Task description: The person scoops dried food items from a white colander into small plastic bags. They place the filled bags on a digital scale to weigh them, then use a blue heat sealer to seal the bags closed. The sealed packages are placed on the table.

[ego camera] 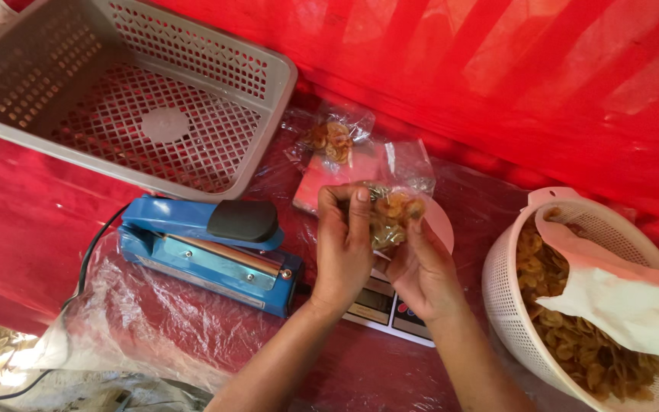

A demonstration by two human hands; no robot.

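Red plastic sheeting covers pretty much everything, the table [32, 229] and the backdrop behind it too. Both hands are up over a small digital scale [390, 309], pinching the same clear little bag of chips [392, 216] between them. Left hand [342, 248] has its fingers curled over the bag's left edge, right hand [421, 271] grips it from the right and underneath, so both are closed on the bag and it's held just above the scale's pale round pan [440, 221].

Just behind that there's a second filled bag [332, 137] lying flat on the table, looks like the same yellowish chips, with some loose clear plastic beside it.

To the left of the hands sits a blue heat sealer [211, 252] with a black pad on its arm, a dark cord running off its left side, and crumpled clear film in front of it. Further back left is a grey lattice basket [265, 84], tilted.

On the right there's a pale pink colander [509, 305] full of chips, with a white sheet [627, 301] draped over part of it
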